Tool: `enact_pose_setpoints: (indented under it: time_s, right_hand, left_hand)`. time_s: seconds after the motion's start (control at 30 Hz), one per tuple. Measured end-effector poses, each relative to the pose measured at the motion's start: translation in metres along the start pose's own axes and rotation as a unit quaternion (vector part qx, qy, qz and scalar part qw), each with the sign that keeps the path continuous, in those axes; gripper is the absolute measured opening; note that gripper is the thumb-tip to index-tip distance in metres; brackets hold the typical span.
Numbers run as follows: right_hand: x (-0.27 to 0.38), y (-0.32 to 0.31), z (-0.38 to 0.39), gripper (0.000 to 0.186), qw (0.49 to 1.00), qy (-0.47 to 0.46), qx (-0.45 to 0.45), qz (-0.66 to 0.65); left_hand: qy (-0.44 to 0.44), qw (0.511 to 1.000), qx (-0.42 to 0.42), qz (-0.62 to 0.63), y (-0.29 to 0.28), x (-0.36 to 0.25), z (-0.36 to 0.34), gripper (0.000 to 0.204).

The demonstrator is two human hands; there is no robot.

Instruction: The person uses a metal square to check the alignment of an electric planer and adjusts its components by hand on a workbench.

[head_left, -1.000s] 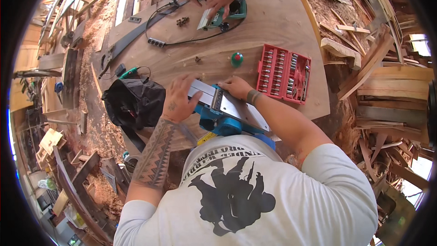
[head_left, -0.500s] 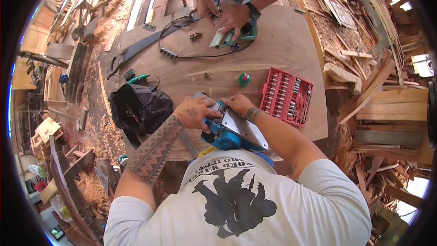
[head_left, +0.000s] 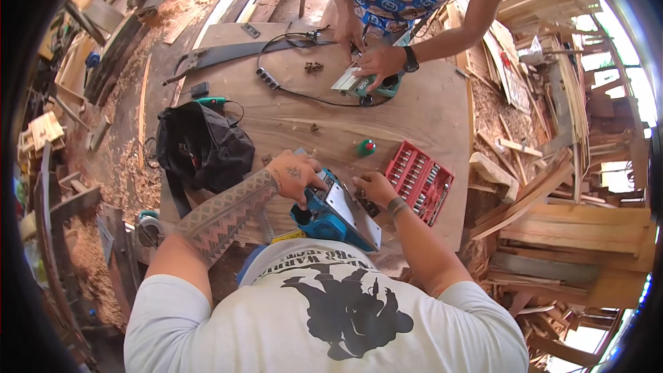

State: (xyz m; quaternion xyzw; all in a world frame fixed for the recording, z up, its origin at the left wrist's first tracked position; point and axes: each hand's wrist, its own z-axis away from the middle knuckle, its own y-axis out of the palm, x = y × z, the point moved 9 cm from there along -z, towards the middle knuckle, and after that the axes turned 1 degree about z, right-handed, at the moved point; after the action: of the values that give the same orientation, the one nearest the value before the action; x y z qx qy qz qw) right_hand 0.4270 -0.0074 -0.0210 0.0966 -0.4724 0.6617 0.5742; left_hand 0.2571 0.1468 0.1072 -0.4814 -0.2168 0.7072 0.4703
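Note:
A blue electric planer (head_left: 333,215) lies on its side at the table's near edge, against my shirt, with its flat metal sole showing. My left hand (head_left: 297,175) grips its far end. My right hand (head_left: 377,190) is closed beside the sole's right edge, its fingers around a small dark metal part (head_left: 367,203); part of that piece is hidden by the hand. Just right of this hand lies an open red socket set (head_left: 421,183). A small green bottle with a red top (head_left: 366,147) stands beyond the planer.
Across the wooden table (head_left: 290,124), another person's hands (head_left: 376,62) work at a green planer (head_left: 356,83). A handsaw (head_left: 235,55), a corded power strip (head_left: 268,79) and small dark screws (head_left: 313,68) lie there. A black bag (head_left: 204,145) sits left; wood scraps (head_left: 545,221) surround the table.
My right hand has moved off the planer's sole to its right side and now has the dark part in its fingers. My left hand keeps its grip. The view has shifted.

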Motion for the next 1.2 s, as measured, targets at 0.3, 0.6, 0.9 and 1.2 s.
enact_pose_setpoints:
  time_s: [0.3, 0.6, 0.9, 1.2]
  right_hand:
    - [-0.061, 0.003, 0.031, 0.043, 0.998, 0.049, 0.005, -0.040]
    - [-0.011, -0.001, 0.050, 0.041, 1.000, 0.027, -0.011, 0.010]
    - [-0.080, -0.035, 0.170, 0.042, 0.978, 0.084, -0.189, -0.011]
    - [-0.004, 0.028, 0.217, 0.062, 0.941, 0.038, -0.334, 0.044]
  left_hand:
    - [0.002, 1.000, 0.006, -0.006, 0.005, -0.007, -0.001, 0.077]
    - [0.023, 0.999, 0.015, -0.031, 0.002, 0.012, -0.001, 0.080]
    - [0.177, 0.981, -0.015, 0.081, 0.029, 0.034, -0.038, 0.088]
    - [0.251, 0.965, -0.070, -0.005, 0.024, 0.024, -0.038, 0.084]
